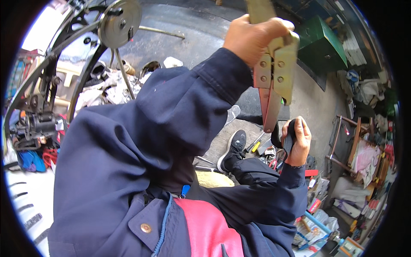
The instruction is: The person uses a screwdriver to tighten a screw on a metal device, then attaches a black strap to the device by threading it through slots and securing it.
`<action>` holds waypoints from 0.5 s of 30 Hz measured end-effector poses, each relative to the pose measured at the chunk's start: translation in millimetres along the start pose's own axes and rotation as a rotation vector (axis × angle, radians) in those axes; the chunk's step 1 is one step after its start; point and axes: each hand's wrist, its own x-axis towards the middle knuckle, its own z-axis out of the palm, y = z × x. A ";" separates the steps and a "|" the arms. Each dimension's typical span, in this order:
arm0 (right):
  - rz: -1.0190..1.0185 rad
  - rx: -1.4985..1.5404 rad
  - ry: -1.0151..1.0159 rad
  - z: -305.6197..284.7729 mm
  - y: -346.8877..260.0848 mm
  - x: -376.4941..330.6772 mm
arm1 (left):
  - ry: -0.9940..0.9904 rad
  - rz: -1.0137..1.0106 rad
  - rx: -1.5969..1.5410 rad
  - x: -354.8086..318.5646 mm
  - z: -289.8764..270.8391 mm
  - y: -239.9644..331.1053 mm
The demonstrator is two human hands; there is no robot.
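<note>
My left hand is wrapped around a large yellowish metal hand tool, held up at the top centre. Its plates are joined by several rivets, and it tapers downward to a narrow, reddish tip. Lower and to the right, my right hand pinches a black, bent strip between thumb and fingers. One end of the strip comes close beside the tool's tip; I cannot tell whether they touch. The tool's upper end runs out of the picture.
A black iron machine with a round wheel stands at the left. A green box is at the upper right. My shoe rests near a yellow-handled tool. Wooden frames and clutter line the right side.
</note>
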 end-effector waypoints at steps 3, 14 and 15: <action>0.033 -0.089 0.158 -24.4 -7.2 1.8 | 0.025 -0.002 0.026 0.0 -3.7 3.2; -0.144 0.348 0.207 -63.6 -28.2 20.5 | 0.228 0.041 -0.087 14.7 -30.1 12.7; -0.149 0.348 0.193 -59.4 -30.3 20.2 | 0.194 0.028 -0.135 14.3 -31.5 15.5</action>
